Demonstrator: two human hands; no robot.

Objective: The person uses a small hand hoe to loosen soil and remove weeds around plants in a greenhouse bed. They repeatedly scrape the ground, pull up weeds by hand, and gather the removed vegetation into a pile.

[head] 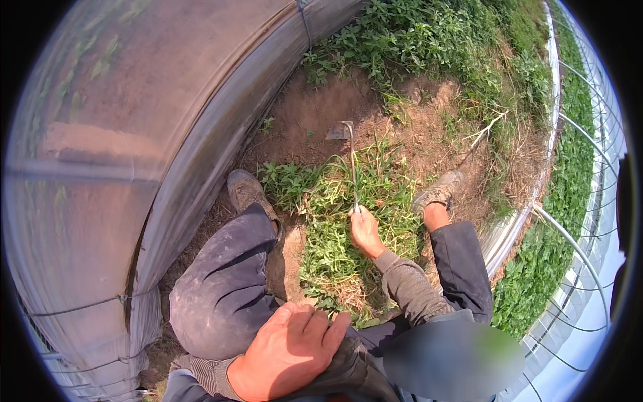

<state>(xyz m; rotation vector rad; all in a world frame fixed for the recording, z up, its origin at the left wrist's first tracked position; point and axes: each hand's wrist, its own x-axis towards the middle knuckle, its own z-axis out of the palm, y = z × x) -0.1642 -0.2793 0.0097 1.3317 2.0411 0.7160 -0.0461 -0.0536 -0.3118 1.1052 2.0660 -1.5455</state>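
Note:
My right hand (366, 232) is closed around the handle of a hand hoe (353, 168), whose thin metal shaft points away from me. The flat hoe blade (338, 130) lies at bare reddish soil (321, 108), beyond a heap of pulled weeds (334, 241). That heap of green and some dry stalks lies between my two shoes, under and around the right hand. My left hand (294, 346) is near my body at the bottom, back up, with its fingers slightly apart. It holds no visible tool; its palm is hidden.
Plastic greenhouse sheeting (186, 166) rises along the left. Dense green weeds (412, 35) grow at the top beyond the soil. A pale stick (485, 133) lies at the right. Past a white plastic edge (552, 65) stand curved hoops (577, 241) over leafy plants (532, 281).

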